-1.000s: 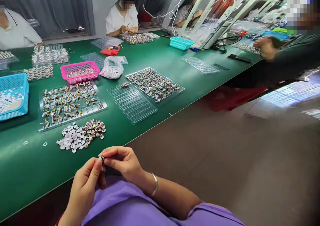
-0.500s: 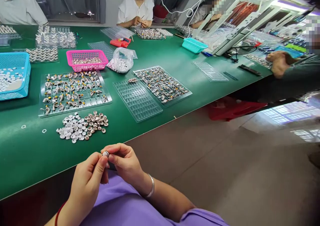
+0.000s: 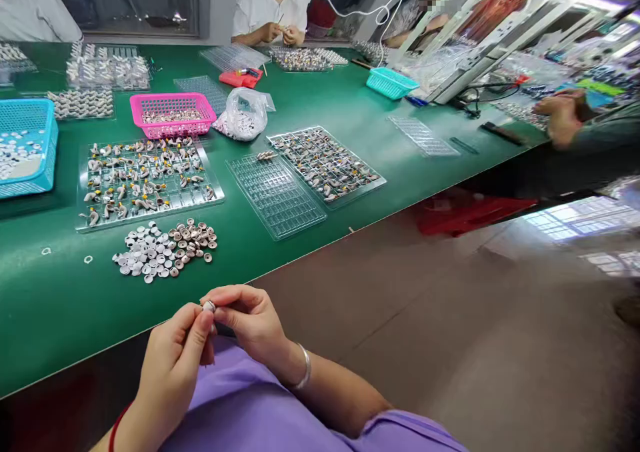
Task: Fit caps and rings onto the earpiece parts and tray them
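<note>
Pinching a small, rounded white piece [image 3: 209, 307] between their fingers, the left hand [image 3: 173, 353] and right hand [image 3: 256, 323] meet near the flat green tabletop [image 3: 65, 312].

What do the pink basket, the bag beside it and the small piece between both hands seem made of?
Pink basket: likely molded plastic, smooth, with perforated walls.
Bag: clear plastic film, crinkled, contents showing through.
Small piece: whitish, possibly plastic, but too small to tell.

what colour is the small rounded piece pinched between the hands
The small rounded piece looks mostly white, best seen in the head view.
</note>
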A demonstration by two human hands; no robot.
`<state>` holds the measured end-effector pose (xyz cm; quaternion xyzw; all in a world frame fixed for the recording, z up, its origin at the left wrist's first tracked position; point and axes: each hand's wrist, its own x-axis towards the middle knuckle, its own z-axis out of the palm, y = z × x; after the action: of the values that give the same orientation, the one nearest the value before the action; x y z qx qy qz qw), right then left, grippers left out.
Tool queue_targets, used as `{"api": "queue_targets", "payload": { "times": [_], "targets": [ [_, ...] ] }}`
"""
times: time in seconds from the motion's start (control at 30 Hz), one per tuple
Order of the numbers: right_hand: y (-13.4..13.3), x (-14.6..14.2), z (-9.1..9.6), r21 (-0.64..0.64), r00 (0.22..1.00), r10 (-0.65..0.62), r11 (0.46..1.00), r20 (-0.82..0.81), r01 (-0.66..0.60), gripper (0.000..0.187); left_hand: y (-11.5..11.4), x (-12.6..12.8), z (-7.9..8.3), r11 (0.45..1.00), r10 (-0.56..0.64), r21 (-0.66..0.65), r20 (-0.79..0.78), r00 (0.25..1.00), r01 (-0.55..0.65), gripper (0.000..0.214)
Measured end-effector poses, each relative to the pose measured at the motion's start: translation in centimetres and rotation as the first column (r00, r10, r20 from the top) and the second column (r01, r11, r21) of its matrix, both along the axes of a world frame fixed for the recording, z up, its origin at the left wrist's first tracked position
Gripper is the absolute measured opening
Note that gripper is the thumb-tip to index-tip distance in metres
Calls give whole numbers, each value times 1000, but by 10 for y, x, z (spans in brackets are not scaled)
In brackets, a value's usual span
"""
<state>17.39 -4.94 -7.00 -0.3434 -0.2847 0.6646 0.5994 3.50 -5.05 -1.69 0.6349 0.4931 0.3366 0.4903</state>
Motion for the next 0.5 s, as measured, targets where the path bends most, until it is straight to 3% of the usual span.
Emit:
{"api": "queue_targets", "payload": {
  "times": [0.5],
  "targets": [
    [5, 12, 8, 299, 982, -28, 954, 188, -30, 14, 1, -2, 5, 971, -44, 228, -153, 987, 78, 36]
  ]
}}
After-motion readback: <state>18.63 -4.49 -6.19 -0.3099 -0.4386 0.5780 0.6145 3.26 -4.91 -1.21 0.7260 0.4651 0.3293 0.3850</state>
